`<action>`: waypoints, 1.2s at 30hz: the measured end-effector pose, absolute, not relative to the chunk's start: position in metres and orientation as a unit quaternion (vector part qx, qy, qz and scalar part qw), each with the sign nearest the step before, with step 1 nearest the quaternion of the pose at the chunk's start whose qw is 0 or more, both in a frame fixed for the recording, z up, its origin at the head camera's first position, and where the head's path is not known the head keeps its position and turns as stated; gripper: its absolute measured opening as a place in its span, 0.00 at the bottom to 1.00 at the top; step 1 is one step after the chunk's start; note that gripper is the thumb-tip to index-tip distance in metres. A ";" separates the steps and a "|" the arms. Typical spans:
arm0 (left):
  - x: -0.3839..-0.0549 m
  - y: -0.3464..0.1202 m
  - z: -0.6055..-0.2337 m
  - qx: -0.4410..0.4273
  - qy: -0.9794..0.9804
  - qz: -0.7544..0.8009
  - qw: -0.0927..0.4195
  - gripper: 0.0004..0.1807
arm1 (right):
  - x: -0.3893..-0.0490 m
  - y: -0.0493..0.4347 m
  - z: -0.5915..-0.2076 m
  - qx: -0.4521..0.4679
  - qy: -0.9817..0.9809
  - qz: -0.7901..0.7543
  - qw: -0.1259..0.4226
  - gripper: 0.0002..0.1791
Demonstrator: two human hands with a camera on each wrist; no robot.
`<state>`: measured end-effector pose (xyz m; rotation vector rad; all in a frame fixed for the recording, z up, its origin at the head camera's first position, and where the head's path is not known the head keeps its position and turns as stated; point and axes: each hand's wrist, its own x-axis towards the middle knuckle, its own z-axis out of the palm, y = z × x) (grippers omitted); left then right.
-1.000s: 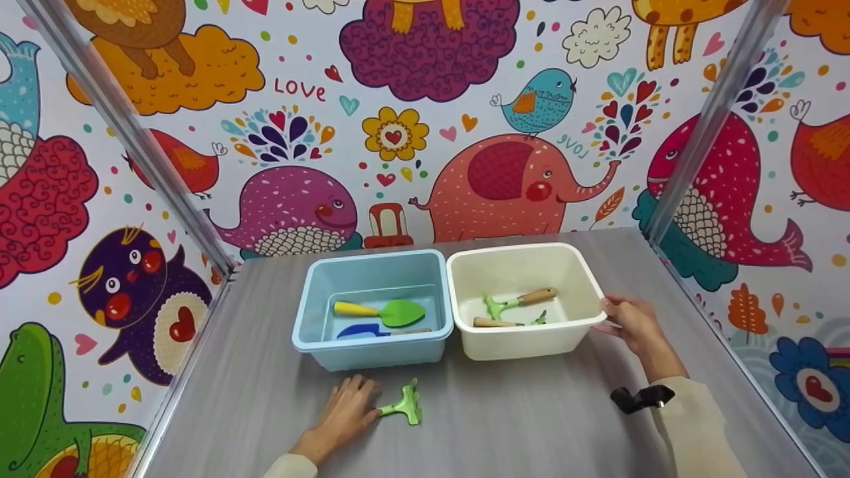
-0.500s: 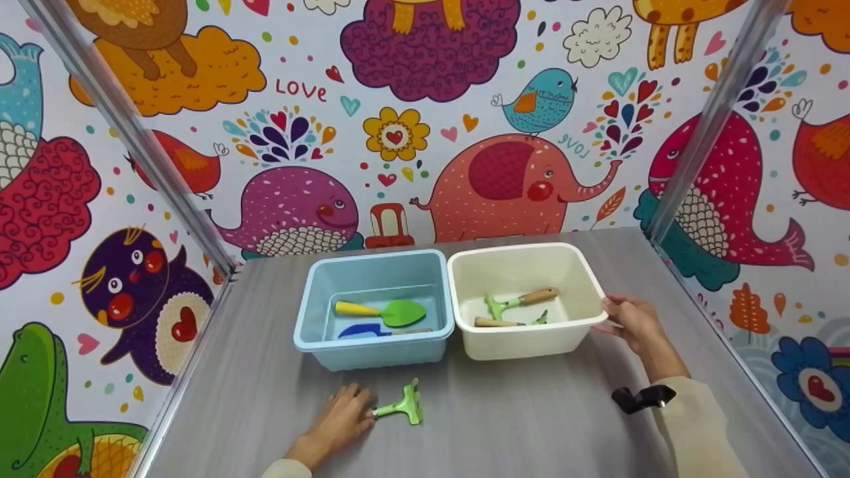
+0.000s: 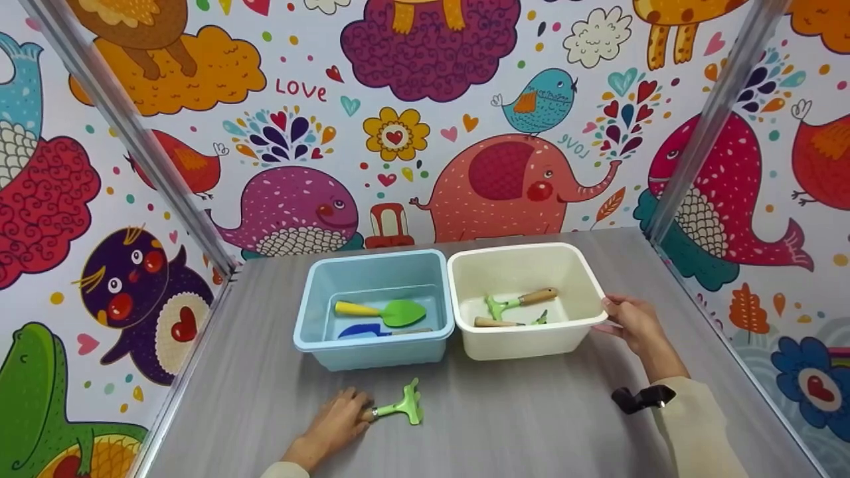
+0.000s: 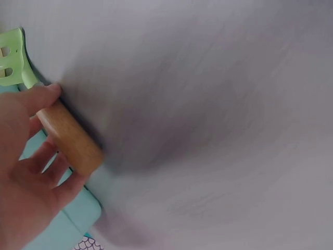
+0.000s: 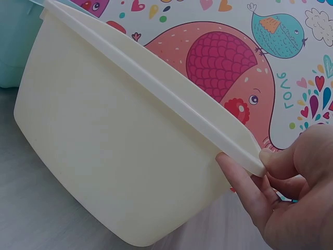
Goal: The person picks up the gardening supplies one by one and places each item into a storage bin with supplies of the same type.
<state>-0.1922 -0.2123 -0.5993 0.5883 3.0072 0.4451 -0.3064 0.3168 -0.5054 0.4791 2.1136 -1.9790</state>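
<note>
My left hand (image 3: 335, 419) is on the table around the wooden handle of a small green hand rake (image 3: 406, 406). In the left wrist view, thumb and fingers grip that handle (image 4: 68, 136) from both sides, and the rake's green head (image 4: 13, 57) points away. At the right, my right hand (image 3: 634, 323) pinches the corner rim of a cream-white tub (image 3: 521, 343); the right wrist view has the thumb over the rim and fingers below it (image 5: 244, 187). Inside the tub lie a green rake with a wooden handle (image 3: 521, 302) and another wooden-handled tool (image 3: 498, 322), partly hidden by the front wall.
A light-blue tub (image 3: 378, 355) stands against the white one's left side. It holds a green trowel with a yellow handle (image 3: 392, 312) and a blue-bladed tool (image 3: 362, 330). A patterned wall (image 3: 398, 186) closes off the back, with metal posts (image 3: 690, 139) at the corners.
My left hand has slid slightly left and toward me along the rake, uncovering the metal collar and part of the wooden handle. The right hand and both tubs stay put.
</note>
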 end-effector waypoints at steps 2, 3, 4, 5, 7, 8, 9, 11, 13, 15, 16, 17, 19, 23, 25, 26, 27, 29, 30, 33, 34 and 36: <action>-0.192 -0.212 -0.599 0.188 0.971 0.149 0.023 0.15 | -0.306 0.317 -0.505 0.163 0.713 -0.673 0.106 0.33; -0.192 -0.211 -0.599 0.188 0.970 0.152 0.022 0.14 | -0.306 0.317 -0.505 0.162 0.711 -0.676 0.106 0.33; -0.192 -0.211 -0.599 0.190 0.969 0.155 0.020 0.13 | -0.306 0.317 -0.505 0.162 0.709 -0.678 0.107 0.33; -0.193 -0.211 -0.599 0.192 0.969 0.157 0.019 0.11 | -0.306 0.317 -0.505 0.162 0.706 -0.681 0.108 0.33; -0.194 -0.211 -0.599 0.194 0.968 0.158 0.018 0.10 | -0.307 0.318 -0.505 0.162 0.702 -0.684 0.110 0.33; -0.194 -0.211 -0.598 0.196 0.968 0.157 0.019 0.10 | -0.307 0.318 -0.505 0.162 0.701 -0.685 0.111 0.33; -0.195 -0.211 -0.598 0.197 0.968 0.156 0.021 0.10 | -0.307 0.318 -0.505 0.161 0.701 -0.686 0.111 0.33; -0.195 -0.210 -0.597 0.201 0.968 0.148 0.021 0.10 | -0.307 0.319 -0.505 0.159 0.701 -0.687 0.110 0.33; -0.196 -0.210 -0.597 0.209 0.968 0.139 0.016 0.10 | -0.306 0.318 -0.505 0.155 0.705 -0.683 0.107 0.33; -0.196 -0.209 -0.596 0.219 0.967 0.133 0.010 0.10 | -0.306 0.318 -0.506 0.152 0.710 -0.679 0.105 0.33; -0.196 -0.208 -0.596 0.223 0.966 0.129 0.006 0.09 | -0.306 0.318 -0.506 0.151 0.711 -0.679 0.104 0.33; -0.196 -0.208 -0.595 0.227 0.966 0.125 0.003 0.09 | -0.306 0.318 -0.506 0.150 0.714 -0.676 0.102 0.33; -0.195 -0.206 -0.595 0.234 0.965 0.116 -0.005 0.09 | -0.306 0.317 -0.506 0.150 0.717 -0.673 0.103 0.33; -0.196 -0.201 -0.590 0.252 0.963 0.090 -0.040 0.11 | -0.306 0.318 -0.505 0.152 0.715 -0.674 0.106 0.33; -0.198 -0.198 -0.587 0.260 0.961 0.081 -0.054 0.12 | -0.306 0.318 -0.504 0.154 0.712 -0.677 0.109 0.33; -0.198 -0.197 -0.584 0.262 0.960 0.079 -0.056 0.11 | -0.306 0.318 -0.504 0.155 0.711 -0.677 0.110 0.33; -0.199 -0.195 -0.582 0.262 0.960 0.080 -0.054 0.11 | -0.306 0.318 -0.504 0.155 0.710 -0.678 0.111 0.33; -0.201 -0.193 -0.578 0.263 0.960 0.081 -0.055 0.10 | -0.306 0.318 -0.504 0.157 0.710 -0.677 0.111 0.33; -0.203 -0.192 -0.576 0.261 0.960 0.082 -0.056 0.10 | -0.306 0.318 -0.504 0.158 0.710 -0.677 0.111 0.33; -0.206 -0.191 -0.572 0.263 0.958 0.081 -0.084 0.11 | -0.305 0.318 -0.504 0.160 0.712 -0.675 0.111 0.34; -0.207 -0.190 -0.571 0.264 0.956 0.079 -0.095 0.11 | -0.305 0.318 -0.504 0.160 0.712 -0.675 0.111 0.34; -0.209 -0.190 -0.568 0.268 0.953 0.077 -0.115 0.11 | -0.305 0.318 -0.504 0.163 0.711 -0.675 0.110 0.34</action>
